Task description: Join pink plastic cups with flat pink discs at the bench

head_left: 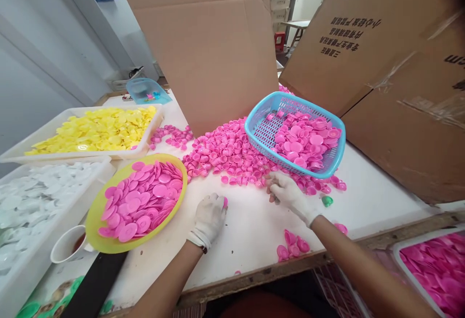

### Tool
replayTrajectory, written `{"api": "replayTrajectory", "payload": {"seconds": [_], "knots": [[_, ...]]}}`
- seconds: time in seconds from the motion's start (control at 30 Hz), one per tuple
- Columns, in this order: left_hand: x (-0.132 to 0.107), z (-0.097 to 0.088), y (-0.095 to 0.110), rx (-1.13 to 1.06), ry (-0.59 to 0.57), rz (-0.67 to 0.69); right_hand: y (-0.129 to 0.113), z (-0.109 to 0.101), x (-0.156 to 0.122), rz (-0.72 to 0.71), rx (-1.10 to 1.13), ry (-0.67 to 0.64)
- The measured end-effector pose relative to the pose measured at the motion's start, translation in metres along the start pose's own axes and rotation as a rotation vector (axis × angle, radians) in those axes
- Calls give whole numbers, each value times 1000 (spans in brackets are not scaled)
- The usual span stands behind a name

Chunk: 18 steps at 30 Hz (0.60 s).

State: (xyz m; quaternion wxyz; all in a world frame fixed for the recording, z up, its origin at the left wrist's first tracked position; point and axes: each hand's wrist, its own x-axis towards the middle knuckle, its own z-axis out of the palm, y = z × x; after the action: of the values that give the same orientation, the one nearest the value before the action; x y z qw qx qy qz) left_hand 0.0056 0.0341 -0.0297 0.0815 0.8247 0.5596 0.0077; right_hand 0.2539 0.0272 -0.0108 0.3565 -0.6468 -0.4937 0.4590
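My left hand (209, 217), in a white glove, is closed on a small pink cup (225, 203), which peeks out at the fingertips above the white table. My right hand (290, 196), gloved with bare fingertips, reaches to the front edge of a heap of pink cups (232, 151). Its fingers are loosely bent and apart, and nothing shows between them. Beside my left hand stands a yellow bowl (95, 228) filled with flat pink discs (140, 202). A blue basket (259, 136) holding more pink pieces (305, 139) rests tilted on the heap, just beyond my right hand.
Trays of yellow pieces (98, 131) and white pieces (43, 197) stand left, near a white cup (67, 245) with dark liquid. Cardboard (210, 47) rises behind the heap; a large carton (399, 114) stands right. A green piece (327, 201) and loose pink pieces (292, 245) lie nearby.
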Motion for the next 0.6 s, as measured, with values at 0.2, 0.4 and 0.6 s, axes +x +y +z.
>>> {"api": "replayTrajectory", "payload": {"seconds": [0.2,0.4,0.6], "knots": [[-11,-9,-4,-334,163,-68,7,14,19,88,-163,-25],[-36,-7,18,-1317,-53,-395,12,22,-14,254,-94,-343],[-44,11,41,-1587,-207,-510,26,38,-25,337,-55,-439]]}}
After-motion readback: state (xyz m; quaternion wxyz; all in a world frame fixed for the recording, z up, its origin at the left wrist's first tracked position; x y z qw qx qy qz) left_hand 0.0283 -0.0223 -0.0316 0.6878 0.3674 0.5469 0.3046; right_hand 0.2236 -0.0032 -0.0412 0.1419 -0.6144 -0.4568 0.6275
